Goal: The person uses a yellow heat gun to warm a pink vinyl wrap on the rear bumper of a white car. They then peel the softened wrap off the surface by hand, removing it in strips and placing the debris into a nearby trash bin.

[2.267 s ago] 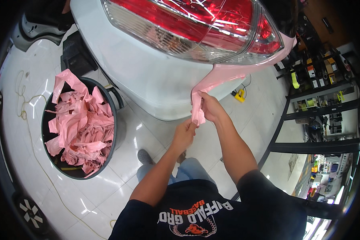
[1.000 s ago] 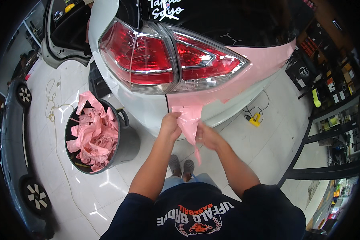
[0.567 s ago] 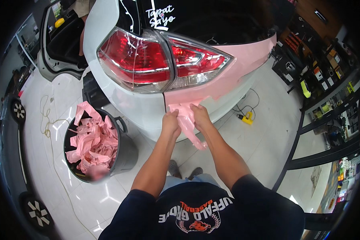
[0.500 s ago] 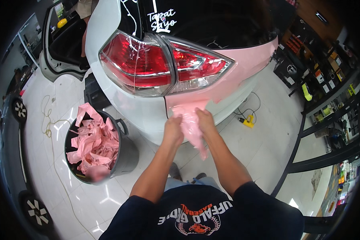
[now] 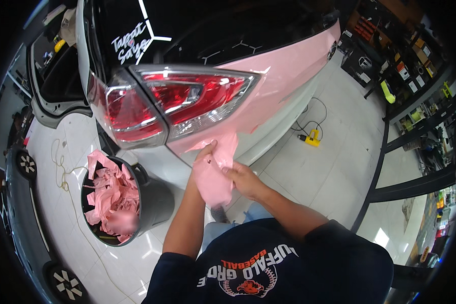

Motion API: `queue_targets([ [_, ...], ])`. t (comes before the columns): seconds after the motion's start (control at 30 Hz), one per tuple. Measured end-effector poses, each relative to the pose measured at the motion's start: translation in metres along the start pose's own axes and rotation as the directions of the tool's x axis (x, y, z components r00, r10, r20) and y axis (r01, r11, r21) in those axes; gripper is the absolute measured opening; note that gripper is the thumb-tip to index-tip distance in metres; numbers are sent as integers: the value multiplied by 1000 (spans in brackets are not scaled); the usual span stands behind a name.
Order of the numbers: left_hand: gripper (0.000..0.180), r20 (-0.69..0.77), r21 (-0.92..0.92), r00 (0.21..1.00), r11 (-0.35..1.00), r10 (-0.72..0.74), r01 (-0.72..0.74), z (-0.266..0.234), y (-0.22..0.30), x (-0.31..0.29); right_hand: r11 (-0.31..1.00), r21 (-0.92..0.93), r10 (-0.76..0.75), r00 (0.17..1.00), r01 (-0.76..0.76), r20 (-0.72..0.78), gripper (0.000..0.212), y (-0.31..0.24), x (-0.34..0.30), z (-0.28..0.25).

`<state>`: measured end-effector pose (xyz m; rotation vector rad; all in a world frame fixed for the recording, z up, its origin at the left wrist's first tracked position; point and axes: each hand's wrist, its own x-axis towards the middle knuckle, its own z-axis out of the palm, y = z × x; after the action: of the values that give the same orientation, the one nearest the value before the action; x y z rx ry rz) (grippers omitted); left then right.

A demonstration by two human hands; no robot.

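Note:
A loose flap of pink vinyl film [image 5: 215, 185] hangs from the rear corner of a car, just below its red and clear tail light [image 5: 197, 96]. My left hand [image 5: 203, 153] is closed on the flap's upper left part, its thumb on top and its other fingers hidden behind the film. Lower down, my right hand [image 5: 244, 180] pinches the flap's right edge. A small dark hole shows in the film. More pink film [image 5: 283, 58] lies flat on the tailgate, above the whitish rear bumper [image 5: 273, 139].
Left of me stands a dark bin [image 5: 157, 202] heaped with crumpled pink film scraps [image 5: 114, 190]. A yellow corded tool [image 5: 312, 138] lies on the tiled floor. Far left are a dark car [image 5: 28, 213] and a thin cord [image 5: 76, 202]; shelves [image 5: 415, 71] line the right.
The view has shifted toward the tailgate. The flap between my hands is now broader and spread out, and my right hand sits lower on it than my left.

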<state>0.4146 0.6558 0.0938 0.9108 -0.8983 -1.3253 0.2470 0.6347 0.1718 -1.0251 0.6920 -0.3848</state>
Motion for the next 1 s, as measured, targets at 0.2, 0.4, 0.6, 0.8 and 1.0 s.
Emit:
queue_targets([
  [0.2, 24, -688, -410, 711, 887, -148, -212, 99, 36, 42, 948, 180, 253, 964, -264, 82, 29, 7, 72, -136],
  [0.4, 22, -774, -276, 623, 946, -112, -172, 97, 36, 36, 908, 290, 237, 942, -301, 237, 23, 2, 118, -170],
  [0.6, 17, -824, -280, 549, 945, -144, -172, 108, 38, 40, 831, 452, 102, 887, -325, 450, 22, -11, 112, -103],
  [0.8, 27, -820, -216, 572, 943, -35, -252, 105, 41, 42, 973, 232, -62, 974, 10, 219, 19, -26, 105, -51],
  [1.0, 26, -699, 90, 680, 970, 222, -225, 176, 85, -36, 609, -384, -605, 719, 694, 341, 22, -76, 8, -42],
])
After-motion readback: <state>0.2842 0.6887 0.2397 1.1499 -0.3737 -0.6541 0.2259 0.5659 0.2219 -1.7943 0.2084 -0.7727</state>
